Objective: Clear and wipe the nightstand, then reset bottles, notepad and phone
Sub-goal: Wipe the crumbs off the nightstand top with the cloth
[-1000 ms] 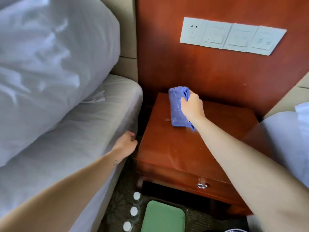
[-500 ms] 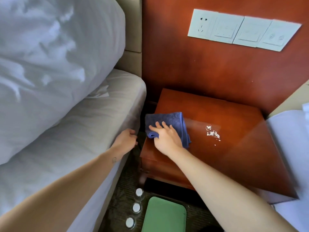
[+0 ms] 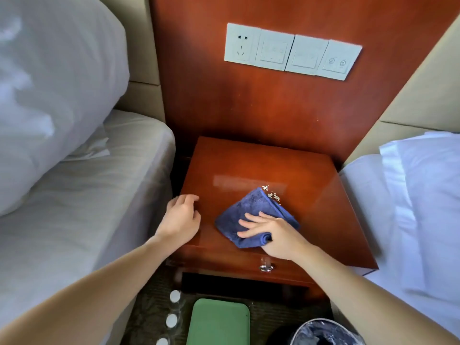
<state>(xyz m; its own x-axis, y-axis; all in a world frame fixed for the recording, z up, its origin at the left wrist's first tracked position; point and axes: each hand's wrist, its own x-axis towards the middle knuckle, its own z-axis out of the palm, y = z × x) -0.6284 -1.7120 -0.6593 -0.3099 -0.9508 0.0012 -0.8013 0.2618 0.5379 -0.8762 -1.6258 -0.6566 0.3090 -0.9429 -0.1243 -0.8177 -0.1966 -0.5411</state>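
The right hand [image 3: 273, 235] pressed flat, fingers straight, on a blue cloth [image 3: 251, 207] touching crumbs [image 3: 272, 195] on the surface [image 3: 311, 195], while the left hand [image 3: 180, 220] rested loosely open at its edge.

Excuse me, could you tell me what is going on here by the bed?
A person is wiping the nightstand. The right hand presses a folded blue cloth flat on its top, with a little scatter of white crumbs at the cloth's far corner. The left hand rests at the top's left front edge and holds nothing. Three capped bottles and a green flat item sit on the floor in front, not yet put back, near a lined bin.
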